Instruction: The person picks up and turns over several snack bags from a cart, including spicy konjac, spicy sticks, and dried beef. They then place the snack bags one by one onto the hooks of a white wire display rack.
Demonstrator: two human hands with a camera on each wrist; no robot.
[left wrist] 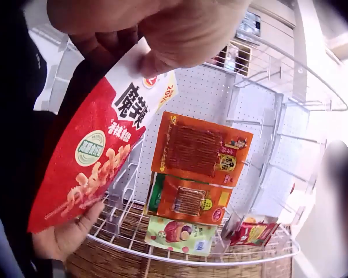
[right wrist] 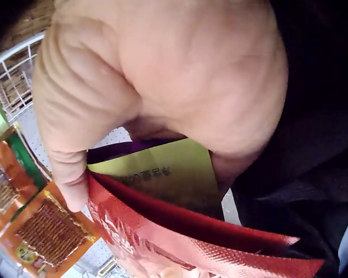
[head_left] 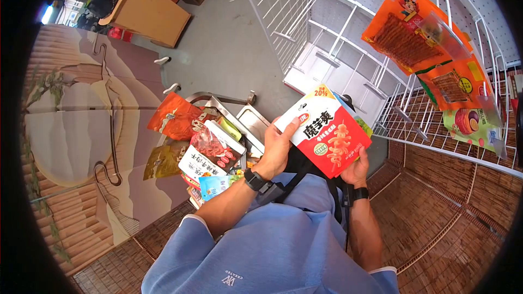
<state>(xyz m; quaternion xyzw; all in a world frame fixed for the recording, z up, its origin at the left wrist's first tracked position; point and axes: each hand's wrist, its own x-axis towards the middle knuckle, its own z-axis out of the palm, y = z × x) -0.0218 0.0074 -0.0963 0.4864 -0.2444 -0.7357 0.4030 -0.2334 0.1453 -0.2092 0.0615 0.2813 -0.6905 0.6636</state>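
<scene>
Left hand [head_left: 278, 149] and right hand [head_left: 357, 170] pinch opposite edges of the red snack packet [head_left: 327, 130]; we judge it light, floppy, slick: grip the seams

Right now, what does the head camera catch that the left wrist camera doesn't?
Only the head view: a cart full of snack packets, and a wooden counter. Only the left wrist view: a small red packet low on the white rack. Both: the left hand and right hand holding the red-and-white bag, with orange packets hanging on that rack.
</scene>
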